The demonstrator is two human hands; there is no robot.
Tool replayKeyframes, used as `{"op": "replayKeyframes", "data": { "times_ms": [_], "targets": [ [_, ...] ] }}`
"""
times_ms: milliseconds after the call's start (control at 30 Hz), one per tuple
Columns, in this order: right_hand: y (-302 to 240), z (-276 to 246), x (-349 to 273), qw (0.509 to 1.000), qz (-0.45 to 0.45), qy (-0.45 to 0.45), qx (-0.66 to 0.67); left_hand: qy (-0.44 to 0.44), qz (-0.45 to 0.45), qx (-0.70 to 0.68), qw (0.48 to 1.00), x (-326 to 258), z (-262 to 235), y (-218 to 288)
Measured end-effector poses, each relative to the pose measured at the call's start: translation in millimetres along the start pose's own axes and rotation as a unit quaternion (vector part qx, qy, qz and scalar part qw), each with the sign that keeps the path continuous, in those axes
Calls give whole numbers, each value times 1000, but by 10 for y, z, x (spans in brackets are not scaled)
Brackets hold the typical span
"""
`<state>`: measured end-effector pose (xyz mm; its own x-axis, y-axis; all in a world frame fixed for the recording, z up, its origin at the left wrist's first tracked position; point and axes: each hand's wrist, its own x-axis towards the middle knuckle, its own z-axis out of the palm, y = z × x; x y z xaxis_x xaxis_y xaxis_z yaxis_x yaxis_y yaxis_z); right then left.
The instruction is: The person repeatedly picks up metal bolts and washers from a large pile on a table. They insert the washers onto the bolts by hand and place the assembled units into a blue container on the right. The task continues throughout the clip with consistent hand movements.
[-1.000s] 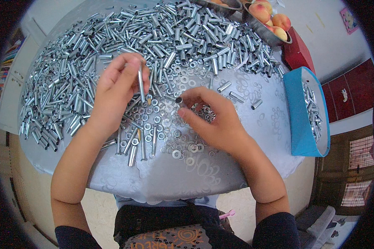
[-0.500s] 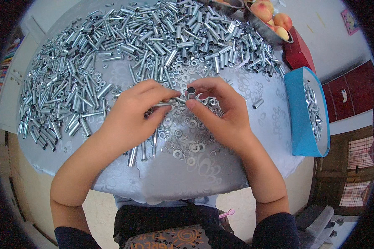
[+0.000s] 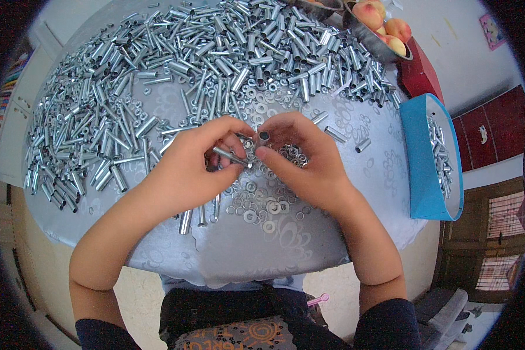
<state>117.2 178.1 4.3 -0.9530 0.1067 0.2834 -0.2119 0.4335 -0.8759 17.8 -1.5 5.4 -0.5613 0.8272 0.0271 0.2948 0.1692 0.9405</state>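
My left hand (image 3: 195, 160) is closed on a slim metal bolt (image 3: 230, 156), held between thumb and fingers and slanting down toward the right. Just right of it, the thumb and fingers of my right hand (image 3: 309, 151) pinch a short hollow metal sleeve (image 3: 263, 139), its open end facing up. The two hands are close together over a spread of flat washers (image 3: 262, 201), some of which they cover. A few bolts and a sleeve (image 3: 185, 220) lie below my left wrist.
A wide pile of sleeves, bolts and nuts (image 3: 216, 49) covers the table's far and left sides. Loose sleeves (image 3: 335, 135) lie right of my right hand. At the right edge stand a blue box (image 3: 419, 163) holding metal parts, a red box (image 3: 420, 73) and a fruit bowl (image 3: 405, 55).
The bolt in my left hand has swung to slant downward right. My right hand has shifted slightly left with the sleeve, and loose sleeves beside it now show.
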Motion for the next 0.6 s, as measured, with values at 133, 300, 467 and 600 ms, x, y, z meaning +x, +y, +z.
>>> {"op": "replayKeyframes", "data": {
  "times_ms": [133,300,467,600],
  "targets": [
    [-22,1,-11,998,32,-41,-17,-9,10,-41,999,19,-11,-47],
    [-48,1,-9,1000,8,-15,-24,6,34,-58,998,1,15,-71],
    [-45,1,-4,998,-39,22,38,9,29,49,998,1,2,-29],
    [-38,17,-25,997,-69,3,18,19,58,37,997,-6,17,-45]
  ]
}}
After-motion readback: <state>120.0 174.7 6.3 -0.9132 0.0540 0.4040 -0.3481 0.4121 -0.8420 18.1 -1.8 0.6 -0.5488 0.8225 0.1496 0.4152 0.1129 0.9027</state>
